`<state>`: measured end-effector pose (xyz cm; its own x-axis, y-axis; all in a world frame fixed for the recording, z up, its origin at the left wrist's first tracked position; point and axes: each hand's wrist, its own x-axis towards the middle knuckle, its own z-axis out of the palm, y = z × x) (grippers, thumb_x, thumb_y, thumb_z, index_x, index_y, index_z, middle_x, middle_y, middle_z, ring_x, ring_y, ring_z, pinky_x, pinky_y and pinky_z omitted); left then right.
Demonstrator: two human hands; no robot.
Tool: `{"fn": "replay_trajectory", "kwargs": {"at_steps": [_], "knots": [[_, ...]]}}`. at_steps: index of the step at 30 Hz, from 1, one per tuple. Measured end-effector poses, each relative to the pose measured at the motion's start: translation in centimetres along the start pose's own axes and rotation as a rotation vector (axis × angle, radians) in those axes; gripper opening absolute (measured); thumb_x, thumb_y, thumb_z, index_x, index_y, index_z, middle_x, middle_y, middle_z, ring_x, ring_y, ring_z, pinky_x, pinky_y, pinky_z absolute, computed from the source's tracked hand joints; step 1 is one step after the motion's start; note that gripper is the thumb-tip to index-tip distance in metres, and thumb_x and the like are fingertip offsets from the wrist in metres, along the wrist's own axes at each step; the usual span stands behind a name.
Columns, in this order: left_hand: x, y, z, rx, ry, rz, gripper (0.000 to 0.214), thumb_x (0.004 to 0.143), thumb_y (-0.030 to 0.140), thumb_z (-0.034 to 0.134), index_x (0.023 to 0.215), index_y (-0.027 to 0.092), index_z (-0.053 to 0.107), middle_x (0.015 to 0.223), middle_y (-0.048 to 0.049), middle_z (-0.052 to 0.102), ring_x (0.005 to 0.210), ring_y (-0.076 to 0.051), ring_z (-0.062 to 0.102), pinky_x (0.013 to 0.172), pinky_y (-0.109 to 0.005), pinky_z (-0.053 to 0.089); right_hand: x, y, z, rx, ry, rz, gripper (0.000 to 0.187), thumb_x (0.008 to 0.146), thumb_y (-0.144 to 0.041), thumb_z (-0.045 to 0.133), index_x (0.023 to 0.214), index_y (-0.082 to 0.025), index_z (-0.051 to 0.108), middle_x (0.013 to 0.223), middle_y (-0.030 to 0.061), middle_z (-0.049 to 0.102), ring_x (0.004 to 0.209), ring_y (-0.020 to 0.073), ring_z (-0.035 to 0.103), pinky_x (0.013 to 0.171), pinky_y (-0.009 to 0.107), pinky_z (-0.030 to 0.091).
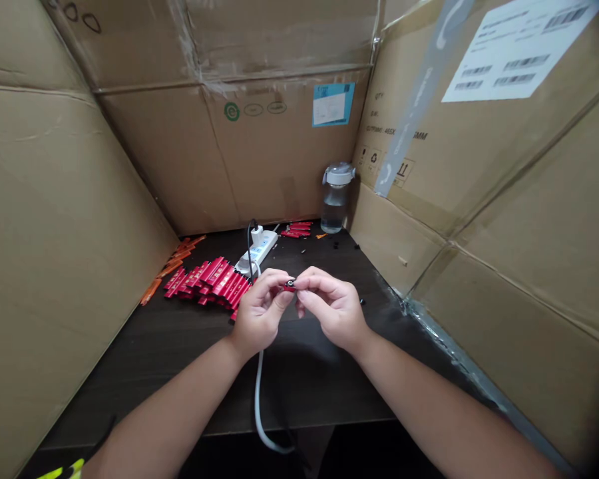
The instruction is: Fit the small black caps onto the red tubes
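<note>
Above the middle of the dark table, my left hand point(262, 309) is closed with thumb and forefinger on a small red piece point(289, 287). A dark, round, shiny end on this piece faces me, and my fingers cover most of the rest. My right hand point(337, 309) pinches right beside that end, thumb and forefinger together. Whatever lies between the right fingertips is too small and hidden to make out. To the left, close behind my left hand, lies a pile of long red sticks point(212, 281) with dark ends and pale print, stacked side by side.
Behind my hands lies a white power strip point(262, 249) with plugs and a white cable point(258, 399) running to the table's front edge. A water bottle point(334, 199) stands at the back. Orange strips point(172, 266) lie left. Cardboard walls point(279, 153) enclose the table point(180, 372).
</note>
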<state>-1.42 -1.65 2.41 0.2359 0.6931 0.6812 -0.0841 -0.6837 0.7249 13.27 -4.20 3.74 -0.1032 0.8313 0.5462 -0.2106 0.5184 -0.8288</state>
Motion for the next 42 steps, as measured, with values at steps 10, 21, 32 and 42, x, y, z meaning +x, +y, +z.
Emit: {"fn": "replay_trajectory", "kwargs": {"at_steps": [10, 21, 32, 42], "knots": [[0.3, 0.1, 0.0, 0.064, 0.014, 0.029, 0.018, 0.083, 0.016, 0.057, 0.1, 0.021, 0.062, 0.097, -0.0055, 0.057, 0.093, -0.015, 0.056, 0.076, -0.025, 0.048, 0.2, -0.5, -0.2, -0.411, -0.012, -0.245, 0.015, 0.085, -0.015, 0.053, 0.092, -0.018, 0.066, 0.084, 0.0053, 0.057, 0.069, 0.0132, 0.055, 0.059, 0.027, 0.049], [0.3, -1.7, -0.3, 0.164, -0.047, -0.353, 0.02, 0.083, 0.03, 0.057, 0.098, 0.017, 0.059, 0.091, -0.0058, 0.064, 0.084, -0.016, 0.062, 0.072, -0.028, 0.05, 1.3, 0.8, -1.7, -0.626, -0.115, -0.154, 0.018, 0.084, -0.016, 0.052, 0.09, -0.018, 0.069, 0.08, 0.0051, 0.059, 0.065, 0.013, 0.053, 0.059, 0.026, 0.045], [0.5, -2.8, -0.4, 0.011, -0.051, -0.607, 0.019, 0.072, 0.025, 0.062, 0.086, 0.016, 0.053, 0.084, -0.0051, 0.066, 0.082, -0.019, 0.064, 0.073, -0.033, 0.051, 3.9, 3.9, -8.0, -1.034, 0.104, 0.015, 0.02, 0.081, -0.021, 0.053, 0.094, -0.014, 0.066, 0.086, 0.0069, 0.061, 0.07, 0.0147, 0.057, 0.067, 0.027, 0.048], [-0.1, -4.2, -0.7, 0.111, -0.085, -0.557, 0.014, 0.07, 0.022, 0.06, 0.082, 0.019, 0.053, 0.077, -0.0021, 0.064, 0.072, -0.017, 0.063, 0.067, -0.03, 0.049, 8.2, 7.9, -13.6, -1.807, -0.043, 0.612, 0.041, 0.08, -0.002, 0.047, 0.12, -0.002, 0.054, 0.117, 0.0244, 0.052, 0.11, 0.0282, 0.052, 0.09, 0.034, 0.042]]}}
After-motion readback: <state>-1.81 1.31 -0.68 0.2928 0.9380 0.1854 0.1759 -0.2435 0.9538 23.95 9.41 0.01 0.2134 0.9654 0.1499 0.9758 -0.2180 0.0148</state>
